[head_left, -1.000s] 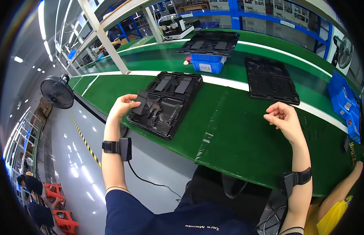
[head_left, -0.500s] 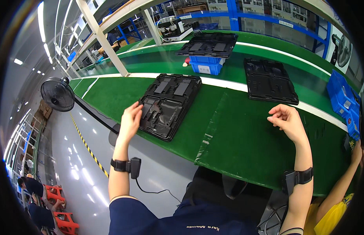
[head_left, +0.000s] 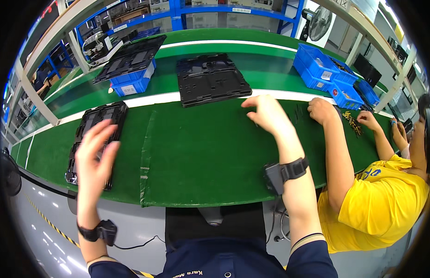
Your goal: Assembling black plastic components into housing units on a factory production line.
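My left hand [head_left: 93, 155], slightly blurred, hovers over the black moulded plastic tray [head_left: 114, 113] on the left of the green table, its fingers spread and nothing in them. Part of that tray is hidden behind the hand. My right hand [head_left: 269, 116] is above the table with its fingers loosely bent and apart; no object shows in it. Just right of it lie several thin dark pieces [head_left: 298, 112]. Beyond, to its left, a stack of black trays [head_left: 215, 82] rests across the white line.
Another black tray [head_left: 136, 54] lies over a blue bin [head_left: 134, 81] at the back left. Blue bins [head_left: 317, 69] stand back right. A co-worker in a yellow shirt [head_left: 377, 204] sits at my right, hands near a pile of brass-coloured parts [head_left: 351, 123]. Dark bands with cabled devices circle my wrists.
My view has swung to the right, so the trays appear farther left and the co-worker shows more fully. My left hand now covers part of the left tray, fingers spread wider.
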A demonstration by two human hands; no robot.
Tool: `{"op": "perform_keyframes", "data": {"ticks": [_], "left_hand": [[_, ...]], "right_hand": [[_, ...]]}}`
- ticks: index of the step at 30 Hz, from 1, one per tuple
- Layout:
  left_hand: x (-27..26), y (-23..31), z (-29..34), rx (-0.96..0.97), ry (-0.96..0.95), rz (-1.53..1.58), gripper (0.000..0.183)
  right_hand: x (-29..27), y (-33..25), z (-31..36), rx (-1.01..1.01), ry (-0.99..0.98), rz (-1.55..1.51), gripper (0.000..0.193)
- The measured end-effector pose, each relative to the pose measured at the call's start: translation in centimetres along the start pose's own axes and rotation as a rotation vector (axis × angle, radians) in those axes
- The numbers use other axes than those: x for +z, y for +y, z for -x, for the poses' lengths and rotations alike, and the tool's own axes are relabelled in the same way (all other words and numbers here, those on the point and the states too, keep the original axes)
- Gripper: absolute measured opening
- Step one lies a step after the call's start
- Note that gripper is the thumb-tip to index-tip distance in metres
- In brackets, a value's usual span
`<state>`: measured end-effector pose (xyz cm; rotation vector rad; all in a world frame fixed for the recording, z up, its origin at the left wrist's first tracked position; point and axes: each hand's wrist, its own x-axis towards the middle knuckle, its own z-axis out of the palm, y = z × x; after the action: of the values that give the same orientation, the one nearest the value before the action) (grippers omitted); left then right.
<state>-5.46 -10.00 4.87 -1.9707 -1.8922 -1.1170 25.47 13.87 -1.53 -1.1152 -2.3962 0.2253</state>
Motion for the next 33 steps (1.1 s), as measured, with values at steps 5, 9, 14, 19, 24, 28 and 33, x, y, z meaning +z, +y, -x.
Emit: {"op": "perform_keyframes", "data": {"ticks": [5,9,14,19,24,28,33], "left_hand": [[7.4,5.0,-2.9,0.186,-0.262,0.210,0.030],[10.5,6.5,-4.8,0.234,-0.323,0.283,0.028],[11.3,7.3,-6.4,0.147,-0.375,0.361,0.024],[12.1,7.6,-6.3,0.178,-0.415,0.388,0.024],[11.9,6.7,-4.8,0.144,-0.445,0.399,0.023],[13.3,4.7,-4.3,0.018,-0.494,0.501,0.023],[14.2,2.3,-4.3,-0.015,-0.491,0.516,0.022]], "right_hand": [[2.5,-5.0,-0.7,0.079,-0.051,0.422,0.014],[5.4,-5.8,-1.7,0.046,0.059,0.414,0.006],[1.5,-2.4,-1.1,0.181,0.279,-0.063,0.011],[-4.3,2.8,-0.2,0.261,0.588,-0.496,0.016],[-6.9,10.6,3.1,0.597,0.701,0.277,0.011],[-7.3,12.6,4.3,0.776,0.509,0.557,0.032],[-7.1,13.0,2.8,1.154,0.118,0.443,0.074]]}}
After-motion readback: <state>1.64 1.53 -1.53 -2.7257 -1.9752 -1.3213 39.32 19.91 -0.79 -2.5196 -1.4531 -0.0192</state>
